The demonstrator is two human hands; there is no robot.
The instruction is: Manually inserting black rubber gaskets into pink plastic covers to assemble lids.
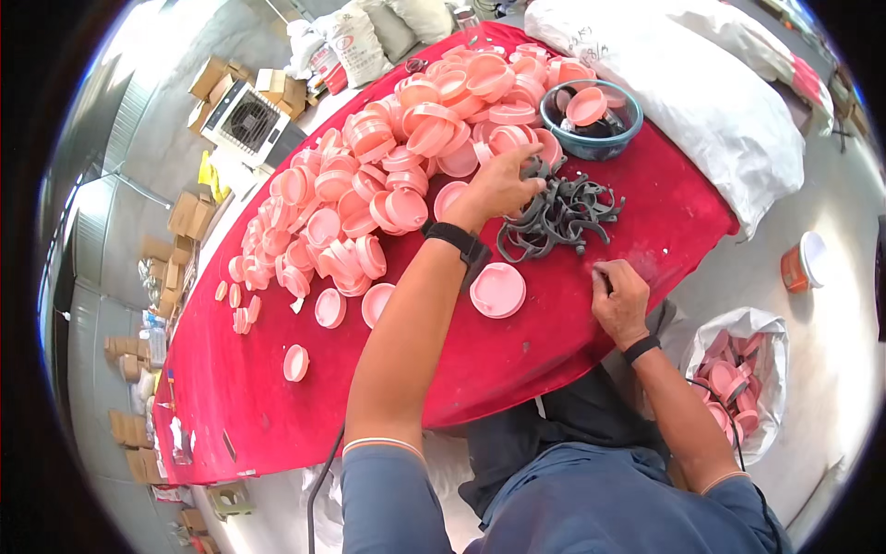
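Left hand (498, 187) closes its grip on one dark grey plastic ring from the tangled ring heap (558, 217), right hand (620, 297) pinching something small nearer the surface's (277, 406) edge; beyond the heap, most round pink plastic lids (388, 175) seemingly await work.

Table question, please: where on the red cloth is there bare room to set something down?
Bare: the near-left cloth below the lone cap, and between the hands beside the single cap. Crowded: the cap pile and grey rings.
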